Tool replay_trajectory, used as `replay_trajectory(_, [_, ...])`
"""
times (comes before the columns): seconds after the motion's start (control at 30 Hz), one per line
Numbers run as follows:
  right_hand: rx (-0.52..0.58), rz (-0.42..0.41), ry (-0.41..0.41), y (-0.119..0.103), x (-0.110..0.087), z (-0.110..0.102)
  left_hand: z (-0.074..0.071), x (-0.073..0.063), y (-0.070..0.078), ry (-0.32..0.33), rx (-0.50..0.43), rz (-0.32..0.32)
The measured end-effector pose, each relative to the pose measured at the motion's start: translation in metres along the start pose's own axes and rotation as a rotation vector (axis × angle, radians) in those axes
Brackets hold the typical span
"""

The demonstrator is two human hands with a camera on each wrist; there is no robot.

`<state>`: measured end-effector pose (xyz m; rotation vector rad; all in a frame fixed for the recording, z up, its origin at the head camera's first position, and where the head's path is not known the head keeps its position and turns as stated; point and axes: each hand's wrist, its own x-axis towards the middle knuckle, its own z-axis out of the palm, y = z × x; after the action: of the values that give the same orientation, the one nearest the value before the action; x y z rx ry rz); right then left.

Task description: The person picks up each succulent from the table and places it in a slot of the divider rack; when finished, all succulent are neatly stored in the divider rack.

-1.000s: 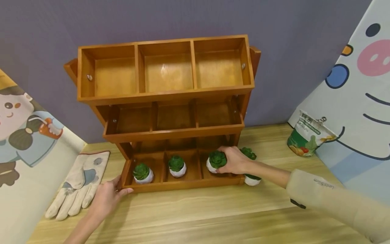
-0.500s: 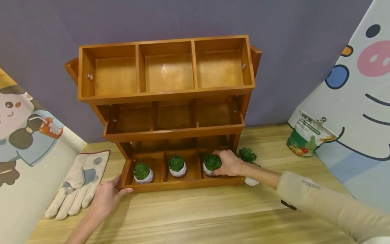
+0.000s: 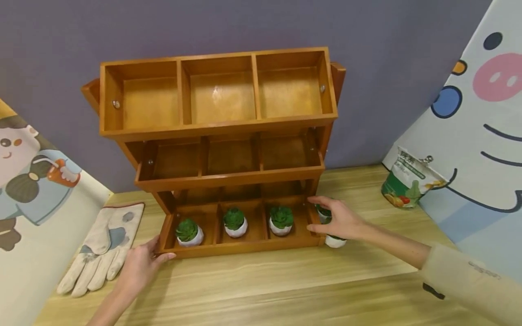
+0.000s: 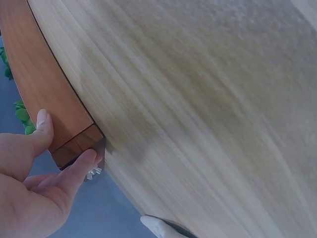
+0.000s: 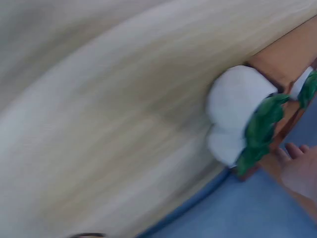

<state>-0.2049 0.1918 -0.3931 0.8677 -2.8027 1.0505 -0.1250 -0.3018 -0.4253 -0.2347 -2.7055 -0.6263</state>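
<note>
A wooden three-tier shelf [image 3: 244, 247] stands against the wall. In its bottom tier sit three fake succulents in white pots, one per compartment: left [image 3: 189, 232], middle [image 3: 235, 222] and right [image 3: 281, 221]. My left hand [image 3: 138, 267] grips the bottom tier's left front corner; in the left wrist view the thumb presses the front face and the fingers lie against the end. My right hand [image 3: 342, 219], fingers spread and holding nothing, is at the bottom tier's right end. Two more potted succulents, a nearer one [image 3: 335, 242] and a farther one [image 3: 324, 214], stand beside that end, partly hidden by this hand.
A pair of work gloves [image 3: 103, 246] lies on the wooden table [image 3: 244, 290] at the left. At the back right stands a green and white food pouch [image 3: 409, 181] with a clip. Cartoon-printed panels flank both sides.
My right hand set the succulent down in the right compartment, let go of it, and moved right to the tier's end. The left hand keeps its grip on the corner.
</note>
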Motion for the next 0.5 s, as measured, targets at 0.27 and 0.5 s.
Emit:
replay_trajectory(0.27, [0.051,0.166,0.063,0.023,-0.041,-0.02,0.0,-0.003,0.0,0.001,0.003,-0.025])
replay_trajectory(0.5, [0.018,0.209,0.036,0.03,-0.072,-0.002,0.0,-0.003,0.002,-0.007,0.006,-0.031])
